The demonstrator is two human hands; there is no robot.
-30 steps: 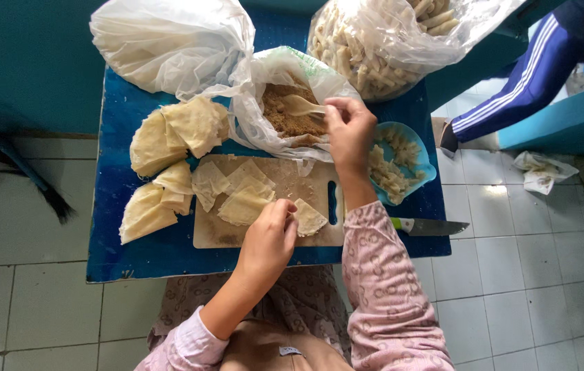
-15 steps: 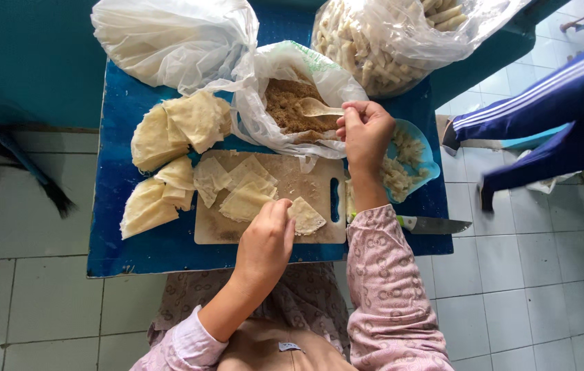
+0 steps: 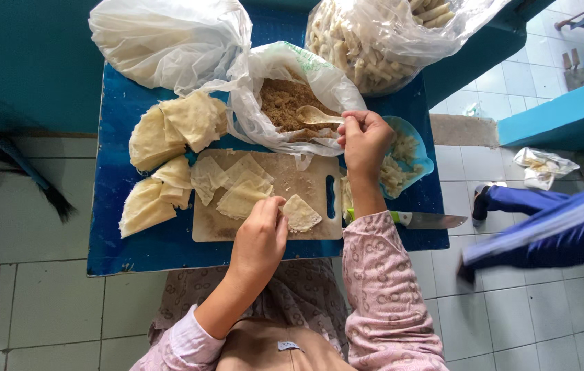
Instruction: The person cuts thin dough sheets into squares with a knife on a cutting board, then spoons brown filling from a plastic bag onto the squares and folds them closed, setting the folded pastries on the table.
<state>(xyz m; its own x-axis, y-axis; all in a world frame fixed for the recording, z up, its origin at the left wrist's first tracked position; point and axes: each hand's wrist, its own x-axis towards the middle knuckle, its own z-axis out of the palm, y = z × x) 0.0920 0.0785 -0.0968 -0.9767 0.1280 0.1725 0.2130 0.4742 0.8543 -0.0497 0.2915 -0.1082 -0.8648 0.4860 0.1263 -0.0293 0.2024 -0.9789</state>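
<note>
One spoon (image 3: pixel 316 115) lies crosswise, bowl leftward, in right hand (image 3: pixel 366 137).

Small blue square table (image 3: pixel 113 254) on grey tiled floor (image 3: pixel 31 302). On it: pale wooden cutting board (image 3: pixel 305 180) at near centre, stacks of cream pastry sheets (image 3: pixel 168 130) left, white plastic bag (image 3: pixel 161 41) far left, open bag of brown filling (image 3: pixel 285 103) far centre, light-blue plastic bowl (image 3: pixel 412 148) right, green-handled knife (image 3: pixel 422 220) near right, overhanging the edge.

Pink patterned long sleeves (image 3: pixel 388 295); matching pink patterned clothing below.
</note>
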